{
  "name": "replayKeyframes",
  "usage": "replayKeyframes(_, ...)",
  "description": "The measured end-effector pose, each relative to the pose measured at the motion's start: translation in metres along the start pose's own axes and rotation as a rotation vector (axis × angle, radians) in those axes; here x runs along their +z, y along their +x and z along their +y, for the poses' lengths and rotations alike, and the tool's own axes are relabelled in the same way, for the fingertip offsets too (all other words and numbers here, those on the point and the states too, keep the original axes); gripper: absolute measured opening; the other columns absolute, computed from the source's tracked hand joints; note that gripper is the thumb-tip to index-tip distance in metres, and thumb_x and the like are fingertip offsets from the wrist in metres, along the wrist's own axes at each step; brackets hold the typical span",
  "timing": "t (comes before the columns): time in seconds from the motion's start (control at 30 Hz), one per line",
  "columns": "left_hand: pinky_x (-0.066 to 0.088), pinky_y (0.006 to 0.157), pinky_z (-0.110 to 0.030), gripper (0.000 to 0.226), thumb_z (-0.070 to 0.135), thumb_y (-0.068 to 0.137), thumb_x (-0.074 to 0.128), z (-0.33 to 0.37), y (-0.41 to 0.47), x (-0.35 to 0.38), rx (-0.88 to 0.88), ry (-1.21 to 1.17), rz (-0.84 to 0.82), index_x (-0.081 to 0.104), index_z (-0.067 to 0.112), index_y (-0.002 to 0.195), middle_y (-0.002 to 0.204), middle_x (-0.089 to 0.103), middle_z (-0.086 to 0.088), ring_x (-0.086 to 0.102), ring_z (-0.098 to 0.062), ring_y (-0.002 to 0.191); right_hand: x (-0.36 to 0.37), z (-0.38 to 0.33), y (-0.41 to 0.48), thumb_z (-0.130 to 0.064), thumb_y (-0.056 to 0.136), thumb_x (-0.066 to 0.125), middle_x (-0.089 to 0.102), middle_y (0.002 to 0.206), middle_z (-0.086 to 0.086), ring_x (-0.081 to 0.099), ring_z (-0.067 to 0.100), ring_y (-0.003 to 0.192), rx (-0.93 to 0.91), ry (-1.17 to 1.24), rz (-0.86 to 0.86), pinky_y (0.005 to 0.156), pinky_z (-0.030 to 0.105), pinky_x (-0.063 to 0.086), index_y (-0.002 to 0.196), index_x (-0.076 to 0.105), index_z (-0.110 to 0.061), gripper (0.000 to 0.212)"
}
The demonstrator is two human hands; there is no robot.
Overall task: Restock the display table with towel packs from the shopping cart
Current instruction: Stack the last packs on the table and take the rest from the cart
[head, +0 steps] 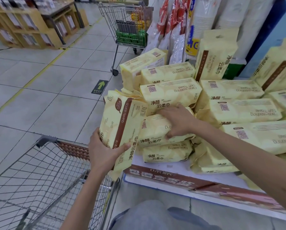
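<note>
My left hand grips the lower end of a yellow towel pack with a brown stripe, held upright between the shopping cart and the display table. My right hand holds another yellow pack that lies on the stack at the table's near left corner, fingers over its top and thumb under its front edge. Several more yellow towel packs are piled across the table, some lying flat, some standing at the back.
The wire cart stands at my lower left and its basket looks empty. A second cart with green and orange goods is parked ahead beside the table. Hanging bagged goods line the back. Wooden shelves stand far left across the tiled aisle.
</note>
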State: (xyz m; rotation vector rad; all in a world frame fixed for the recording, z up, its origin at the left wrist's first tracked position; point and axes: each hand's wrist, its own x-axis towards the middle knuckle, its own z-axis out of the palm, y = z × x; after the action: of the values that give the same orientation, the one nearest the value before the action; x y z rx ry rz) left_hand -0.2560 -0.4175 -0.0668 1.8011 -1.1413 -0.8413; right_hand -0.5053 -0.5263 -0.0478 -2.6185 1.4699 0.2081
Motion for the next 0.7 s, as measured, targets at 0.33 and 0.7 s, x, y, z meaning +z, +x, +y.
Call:
replayKeyframes(0.33, 0.052, 0.090, -0.046, 0.109, 0.056, 0.032, 0.085, -0.005, 0.007, -0.005, -0.005, 0.023, 0.021, 0.042, 0.025, 0.127, 0.119, 0.055, 0.002, 0.056, -0.018, 0.109, 0.036, 0.000, 0.001, -0.051, 0.061, 0.079, 0.038, 0.145, -0.001, 0.033, 0.021, 0.133, 0.067, 0.037, -0.032, 0.108, 0.041, 0.022, 0.145, 0.027, -0.023, 0.102)
replayKeyframes(0.7, 0.050, 0.092, -0.049, 0.111, 0.057, 0.032, 0.084, 0.000, 0.001, -0.004, 0.017, 0.096, -0.022, 0.042, 0.022, 0.129, 0.121, 0.054, 0.000, 0.054, -0.021, 0.113, 0.066, 0.003, -0.011, -0.049, 0.066, 0.077, 0.037, 0.144, 0.001, 0.033, 0.023, 0.132, 0.152, 0.044, -0.023, 0.106, 0.040, 0.027, 0.147, 0.023, -0.020, 0.101)
